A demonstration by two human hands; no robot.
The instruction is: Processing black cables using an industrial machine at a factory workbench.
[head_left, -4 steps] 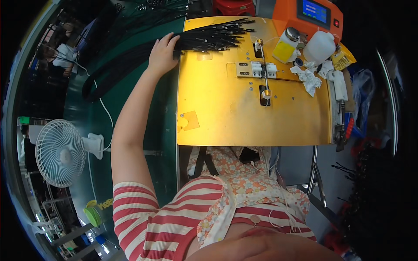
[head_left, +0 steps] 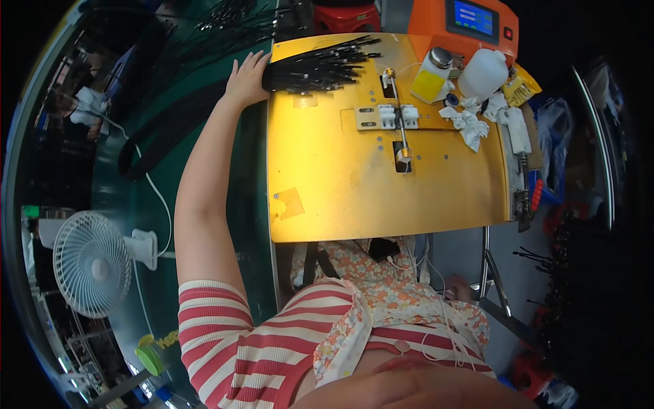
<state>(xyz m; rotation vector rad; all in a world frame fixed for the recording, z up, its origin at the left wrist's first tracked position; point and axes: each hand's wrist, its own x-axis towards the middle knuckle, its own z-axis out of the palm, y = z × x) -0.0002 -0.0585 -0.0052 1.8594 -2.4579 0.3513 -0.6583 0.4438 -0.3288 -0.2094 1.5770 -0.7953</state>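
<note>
My left hand (head_left: 248, 79) lies across a thick bundle of black cables (head_left: 317, 68), at the left edge of the yellow work plate (head_left: 327, 191). Its fingers are stretched out and apart, pointing away from me. The cables' loose ends, with small shiny tips, fan out to the right over the plate. Behind the hand, the bundle loops back to the left over a green table (head_left: 197, 143). Low on the right, beside my apron, a small part of my right hand (head_left: 460, 290) shows dimly; its fingers cannot be made out.
A metal rod fixture with white blocks (head_left: 397, 117) is mounted on the plate. Behind it stand an orange machine (head_left: 426, 31) with a screen, a yellow-and-white bottle (head_left: 430, 76), a white bottle (head_left: 482, 73) and crumpled tissues (head_left: 469, 126). A white fan (head_left: 95, 266) stands left.
The whole view has shifted, with the plate now further left. My left hand sits slightly further back from the cable ends. My right hand has come dimly into view low on the right.
</note>
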